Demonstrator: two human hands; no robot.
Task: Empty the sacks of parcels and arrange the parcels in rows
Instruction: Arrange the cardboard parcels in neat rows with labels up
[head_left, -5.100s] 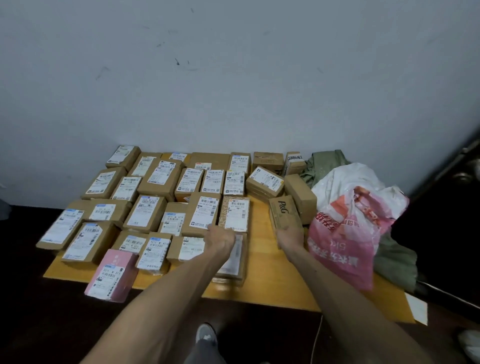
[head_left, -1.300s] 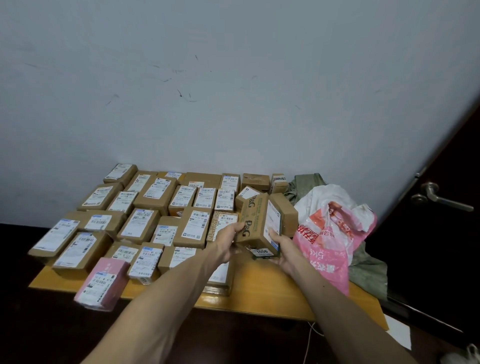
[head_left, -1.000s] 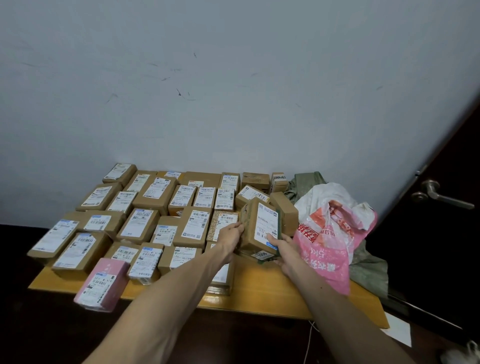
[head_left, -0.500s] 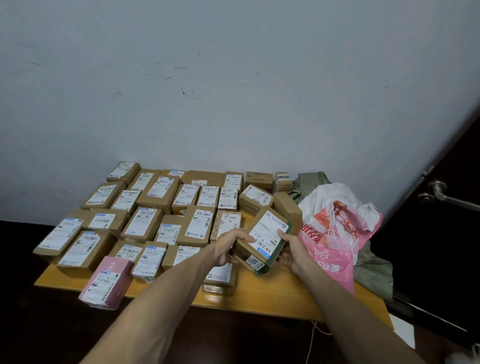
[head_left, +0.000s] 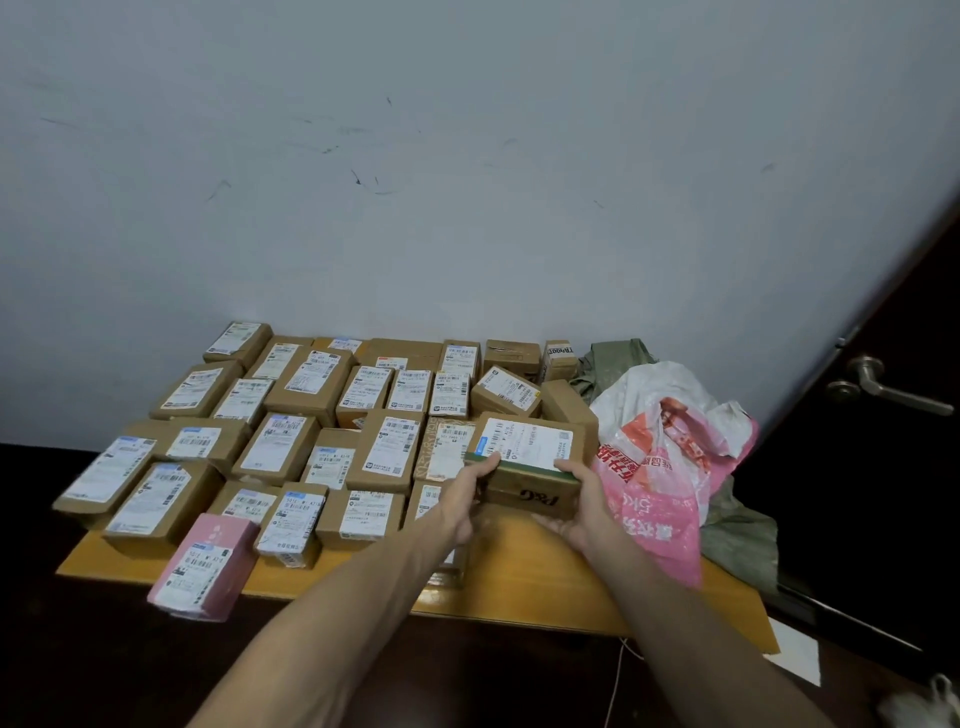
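In the head view, you have the box (head_left: 530, 457) between both hands at the right end of a middle row, just beside the labelled parcel (head_left: 448, 448) that ends that row. Your left hand (head_left: 460, 501) wraps its left end, thumb across the top edge and fingers curled underneath. Your right hand (head_left: 582, 512) clasps the right end likewise, thumb on the label's corner. You carry it level with the label up, which matches the parcels in the rows (head_left: 306, 387) and keeps the addresses readable from where you stand. Whether its base touches the table (head_left: 519, 587) I cannot tell, because your palms hide it. The slot looks right: it extends the row toward the bag (head_left: 660, 499), which slumps on the sack (head_left: 740, 535) at the table's right end. The bag looks bulky enough to hold more, so emptying seems unfinished. Mind the pink parcel (head_left: 202, 566) overhanging the near edge, since a nudge could tip it off.
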